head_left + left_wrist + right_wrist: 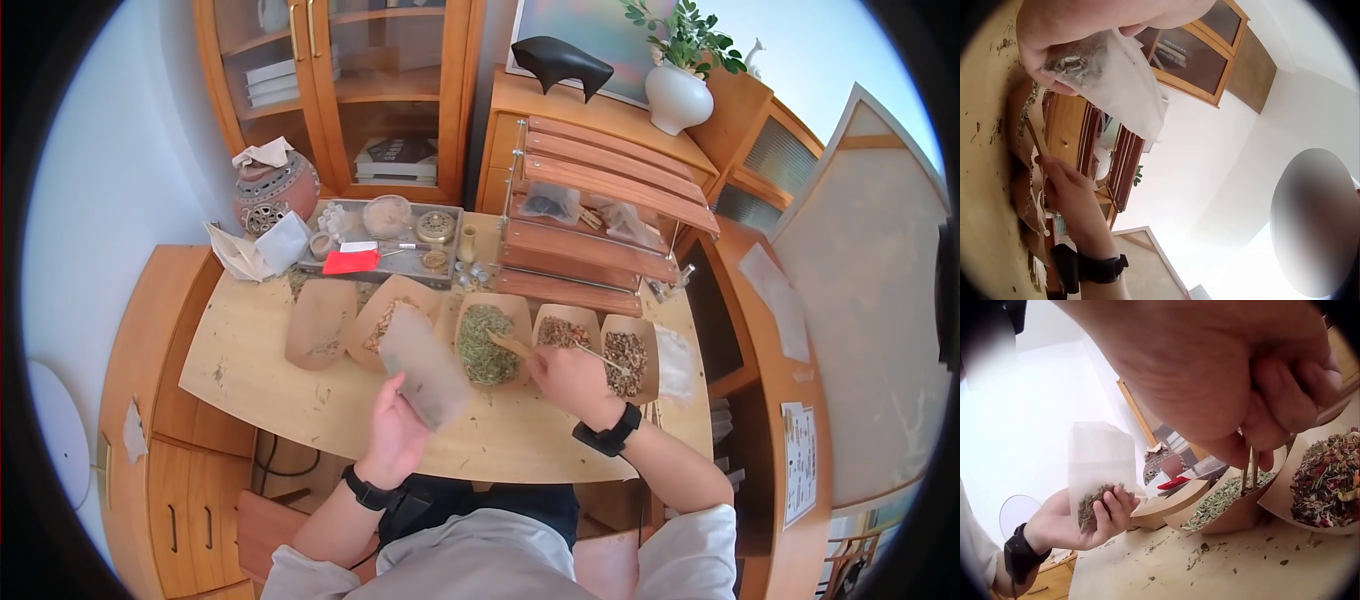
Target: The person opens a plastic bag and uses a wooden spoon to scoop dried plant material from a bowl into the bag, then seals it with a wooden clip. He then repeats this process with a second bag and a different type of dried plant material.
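Observation:
My left hand (396,432) holds a translucent white pouch (424,368) upright; in the right wrist view dried herbs show in the bottom of the pouch (1102,469), with fingers curled round it. My right hand (578,382) grips a thin wooden scoop (512,345), whose tip is in the green dried herb (487,345) in a paper tray. In the right wrist view the right hand's (1222,381) fingers are curled round the handle. The left wrist view shows the right hand (1075,200) beyond the pouch.
Paper trays with other dried pieces (626,362) stand to the right, others (320,325) to the left. Behind them are a grey tray (400,262) with small tools, a red packet (351,262), a patterned pot (277,190) and a wooden rack (590,250). Herb bits lie scattered on the table (300,400).

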Tool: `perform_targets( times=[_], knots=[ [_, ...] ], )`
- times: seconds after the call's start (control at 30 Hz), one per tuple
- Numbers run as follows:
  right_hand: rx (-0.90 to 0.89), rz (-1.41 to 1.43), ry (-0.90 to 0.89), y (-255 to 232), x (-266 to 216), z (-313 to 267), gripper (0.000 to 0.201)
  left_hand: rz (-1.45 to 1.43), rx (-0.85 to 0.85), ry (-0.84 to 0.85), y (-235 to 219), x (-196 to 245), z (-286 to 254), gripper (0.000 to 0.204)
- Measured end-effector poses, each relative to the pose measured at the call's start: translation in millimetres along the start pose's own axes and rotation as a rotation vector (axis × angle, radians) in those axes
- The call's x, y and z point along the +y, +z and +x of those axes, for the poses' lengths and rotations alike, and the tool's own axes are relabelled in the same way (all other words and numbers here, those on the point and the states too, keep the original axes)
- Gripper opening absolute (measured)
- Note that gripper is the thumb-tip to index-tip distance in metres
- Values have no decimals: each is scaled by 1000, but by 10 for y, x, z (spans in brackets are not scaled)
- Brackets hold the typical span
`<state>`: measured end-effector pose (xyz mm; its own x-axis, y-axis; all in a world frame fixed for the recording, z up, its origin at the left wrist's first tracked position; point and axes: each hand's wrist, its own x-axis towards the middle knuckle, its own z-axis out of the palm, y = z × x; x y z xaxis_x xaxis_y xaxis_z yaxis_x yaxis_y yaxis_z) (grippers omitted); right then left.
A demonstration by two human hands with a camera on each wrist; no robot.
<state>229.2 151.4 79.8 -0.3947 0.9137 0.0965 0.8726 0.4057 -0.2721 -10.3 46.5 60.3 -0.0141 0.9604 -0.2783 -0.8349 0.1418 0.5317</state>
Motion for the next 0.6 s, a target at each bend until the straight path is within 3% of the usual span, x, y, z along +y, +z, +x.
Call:
perform_targets(
  times=[0.3, 0.5, 0.6],
  knots=[
    [65, 43, 33, 175, 252, 100, 19, -11, -41, -11, 104, 4, 160, 50],
    [26, 273, 162, -86, 267, 87, 27, 10, -16, 9, 241, 49, 258, 50],
    [45, 414, 119, -319, 270, 52, 29, -7, -10, 10, 175, 9, 444, 50]
  ],
)
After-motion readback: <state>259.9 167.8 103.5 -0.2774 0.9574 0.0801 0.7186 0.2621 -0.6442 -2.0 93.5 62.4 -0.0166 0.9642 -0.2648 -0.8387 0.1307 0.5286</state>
